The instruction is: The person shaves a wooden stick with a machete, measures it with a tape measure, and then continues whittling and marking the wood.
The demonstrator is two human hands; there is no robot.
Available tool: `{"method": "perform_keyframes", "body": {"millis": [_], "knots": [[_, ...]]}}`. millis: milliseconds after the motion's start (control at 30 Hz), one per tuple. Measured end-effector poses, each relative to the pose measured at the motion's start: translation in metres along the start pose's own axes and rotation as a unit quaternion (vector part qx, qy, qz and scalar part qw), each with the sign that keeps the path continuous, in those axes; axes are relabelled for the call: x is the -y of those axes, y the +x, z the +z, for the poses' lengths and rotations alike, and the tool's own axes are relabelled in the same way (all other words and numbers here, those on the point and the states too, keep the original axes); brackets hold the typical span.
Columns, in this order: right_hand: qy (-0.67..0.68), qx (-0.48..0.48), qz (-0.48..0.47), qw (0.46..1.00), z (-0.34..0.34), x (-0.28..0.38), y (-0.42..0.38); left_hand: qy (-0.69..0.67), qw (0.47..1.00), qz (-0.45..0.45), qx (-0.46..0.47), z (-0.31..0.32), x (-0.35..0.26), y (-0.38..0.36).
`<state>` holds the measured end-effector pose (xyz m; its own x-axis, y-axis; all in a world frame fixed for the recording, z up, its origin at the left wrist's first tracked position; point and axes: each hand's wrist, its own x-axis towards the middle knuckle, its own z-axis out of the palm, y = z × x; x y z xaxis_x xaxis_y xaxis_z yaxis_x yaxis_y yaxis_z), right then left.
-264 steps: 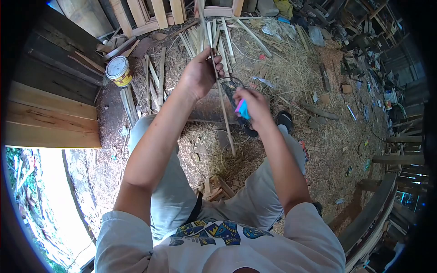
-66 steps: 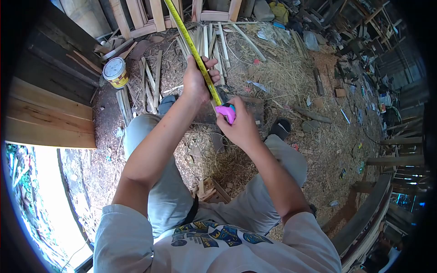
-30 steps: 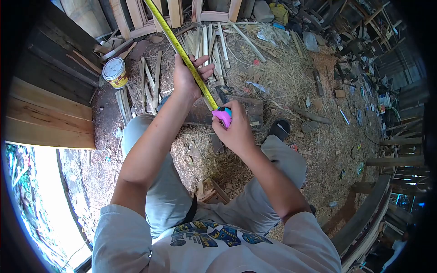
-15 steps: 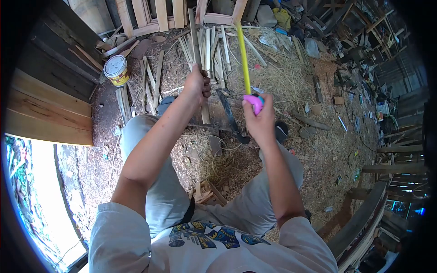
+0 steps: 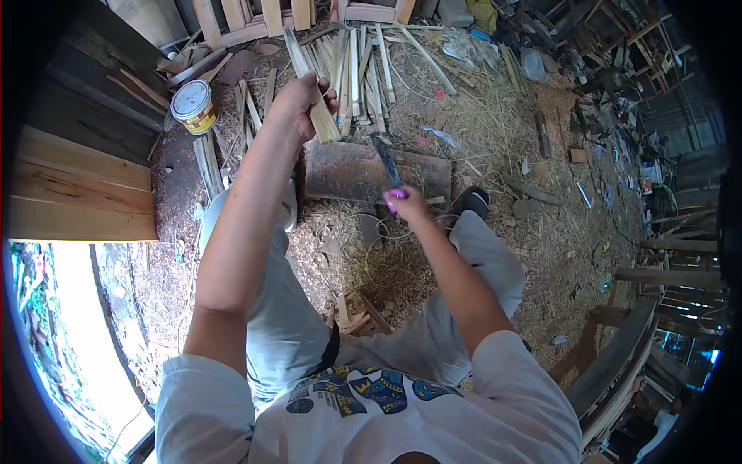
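Note:
My left hand (image 5: 297, 107) is wrapped around a wooden strip (image 5: 326, 127), which slants up and away over the pile of strips. In my right hand (image 5: 411, 206) is a pink tape measure (image 5: 396, 196), with no yellow blade showing out of it. That hand is low over the near side of a brown log (image 5: 340, 172) lying crosswise between my feet. A dark-bladed machete (image 5: 386, 158) rests across the log. Its handle end is hidden by my right hand and the tape measure, so whether I touch it cannot be seen.
Several loose wooden strips (image 5: 363, 77) lie on the ground ahead. A white and yellow paint bucket (image 5: 192, 107) stands at the left. Wooden frames (image 5: 371, 12) lean at the back. Shavings cover the floor, and offcuts (image 5: 354, 315) lie between my legs.
The yellow tape blade, extended before, is now retracted. My right hand has come down and left toward the machete. My left hand has moved up and left with the strip, uncovering the log.

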<state>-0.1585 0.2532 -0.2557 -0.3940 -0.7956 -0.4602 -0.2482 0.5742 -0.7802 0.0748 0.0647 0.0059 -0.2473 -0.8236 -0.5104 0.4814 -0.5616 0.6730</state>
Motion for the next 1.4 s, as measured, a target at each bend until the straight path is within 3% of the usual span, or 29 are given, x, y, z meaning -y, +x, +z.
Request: {"method": "perform_keyframes", "body": {"millis": [33,100,133,200,333,400,533,600,633,667,733,767,867,967,1033,1100,1233,1400], "knots": [[-0.007,0.031,0.044,0.999,0.012,-0.029,0.016,-0.017,0.999,-0.019,0.033,-0.003,-0.008,-0.002],[-0.103,-0.061,-0.026,0.992,0.036,-0.053,0.020,-0.035,0.999,-0.015,0.025,-0.025,-0.002,0.025],[-0.102,-0.058,-0.031,0.993,0.047,-0.056,0.023,-0.023,1.000,-0.005,0.002,-0.022,-0.003,0.019],[-0.128,-0.133,-0.033,0.982,0.066,-0.053,0.033,0.003,1.000,0.001,-0.010,-0.021,-0.003,0.013],[-0.111,-0.137,-0.062,0.982,0.088,-0.045,0.054,0.016,0.999,0.048,0.006,-0.022,-0.007,0.010],[-0.138,-0.172,-0.054,0.974,0.094,-0.042,0.059,0.052,0.996,0.048,-0.044,-0.021,-0.014,0.010],[-0.203,-0.244,-0.027,0.948,0.102,-0.014,0.058,0.018,0.998,0.061,-0.002,-0.023,-0.026,0.014],[-0.034,-0.213,-0.125,0.968,0.105,0.013,0.057,0.016,0.998,0.066,0.013,-0.025,-0.027,0.017],[0.115,-0.138,-0.105,0.978,0.103,0.045,0.041,0.016,0.997,0.066,0.025,-0.026,-0.026,0.018],[0.261,-0.059,-0.082,0.960,0.097,0.092,0.013,0.015,0.998,0.063,0.026,-0.028,-0.024,0.019],[0.371,0.067,-0.109,0.920,0.080,0.175,-0.044,0.021,0.998,0.059,0.028,-0.030,-0.022,0.018],[0.372,0.065,-0.111,0.919,0.081,0.193,-0.059,0.030,0.997,0.059,0.028,-0.032,-0.022,0.017],[0.319,0.119,-0.237,0.910,0.088,0.225,-0.086,0.025,0.996,0.081,0.009,-0.034,-0.018,0.018],[0.266,0.147,-0.258,0.917,0.091,0.246,-0.117,0.039,0.993,0.108,-0.022,-0.040,-0.013,0.026],[0.268,0.151,-0.224,0.925,0.092,0.243,-0.124,0.065,0.993,0.099,0.001,-0.042,-0.017,0.019],[0.330,0.123,-0.181,0.918,0.101,0.224,-0.122,0.076,0.975,0.165,-0.131,-0.036,-0.023,0.010],[0.396,0.114,-0.087,0.907,0.125,0.160,-0.116,0.012,0.968,0.208,-0.137,-0.072,-0.052,0.033],[0.433,0.067,-0.011,0.899,0.150,0.103,-0.101,-0.012,0.969,0.189,-0.160,-0.106,-0.093,0.013]]}}
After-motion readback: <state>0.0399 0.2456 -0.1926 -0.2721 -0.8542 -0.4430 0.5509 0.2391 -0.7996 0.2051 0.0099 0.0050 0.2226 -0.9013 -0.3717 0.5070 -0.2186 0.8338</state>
